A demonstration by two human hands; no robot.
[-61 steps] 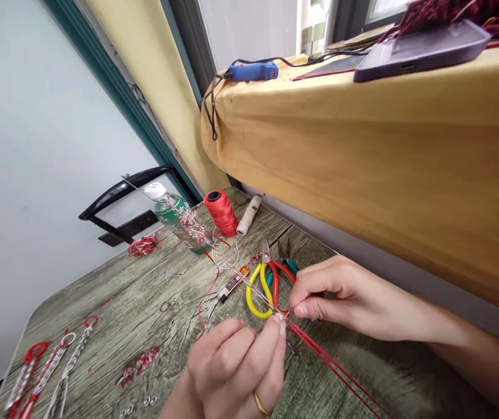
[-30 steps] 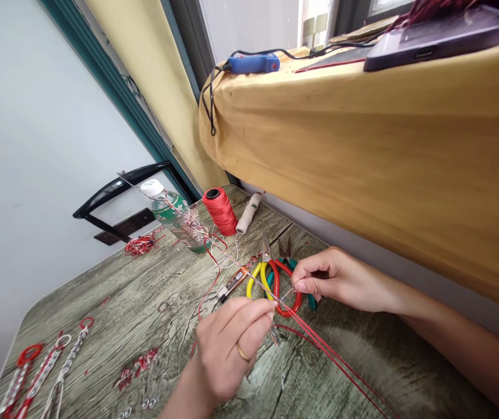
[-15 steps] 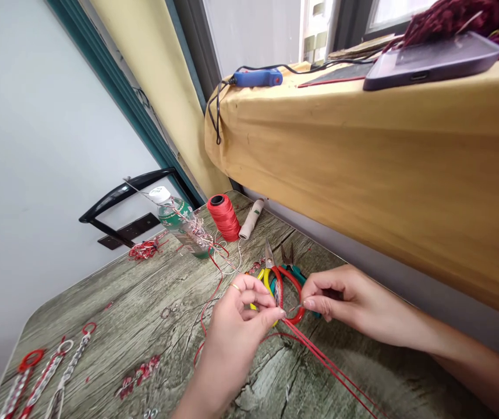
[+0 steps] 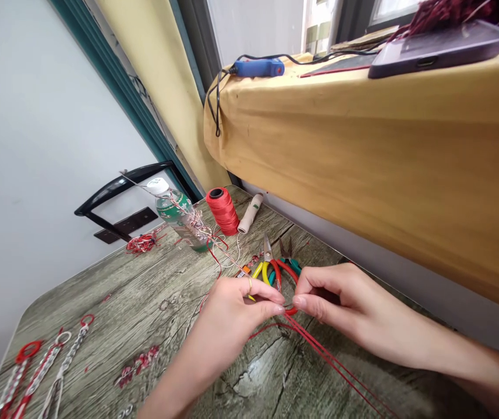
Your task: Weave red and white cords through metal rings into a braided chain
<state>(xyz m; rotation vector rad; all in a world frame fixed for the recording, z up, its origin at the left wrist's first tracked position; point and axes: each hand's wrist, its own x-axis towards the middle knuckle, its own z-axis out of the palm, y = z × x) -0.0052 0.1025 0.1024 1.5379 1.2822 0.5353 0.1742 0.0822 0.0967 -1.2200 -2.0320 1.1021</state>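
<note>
My left hand pinches red cords between thumb and forefinger; the strands run down to the lower right. Close beside it, my right hand is closed in a pinch near the same spot; what lies between its fingertips is too small to make out. Behind the fingers lie scissors with yellow and red handles, partly hidden by the hands. Pliers with teal handles lie next to them.
Past the hands stand a red thread spool, a beige roll and a bottle wrapped with strands. Braided cords with rings lie at left on the wooden table. A yellow-covered ledge rises behind.
My right hand has moved left, bringing its fingertips close to my left hand's. The left hand still pinches the red cords, its fingers now more folded together. The view has shifted slightly.
</note>
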